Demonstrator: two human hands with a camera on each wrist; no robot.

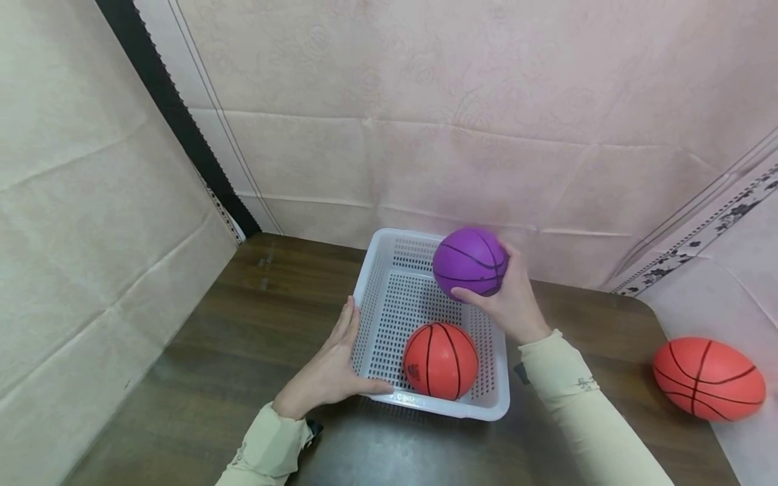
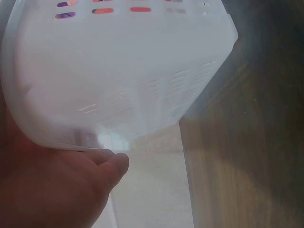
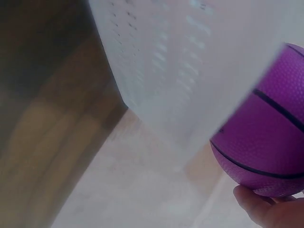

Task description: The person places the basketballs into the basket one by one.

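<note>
A white perforated plastic basket (image 1: 450,406) stands on the table. My left hand (image 1: 328,372) holds its near left corner, fingers along the left side and thumb on the front rim. In the left wrist view, that hand's fingertips (image 2: 116,166) lie at the rim. My right hand (image 1: 513,304) grips a small purple basketball (image 1: 468,262) above the basket's far right part, thumb on the near side. The right wrist view shows this purple ball (image 3: 266,137) beside the basket wall, partly hidden by it. An orange-red basketball (image 1: 440,360) sits inside the basket, near its front edge.
Another orange-red basketball (image 1: 708,379) rests at the right edge of the dark wooden table (image 1: 243,351). Pale cloth-like sheets (image 1: 462,121) hang behind the table and at both sides.
</note>
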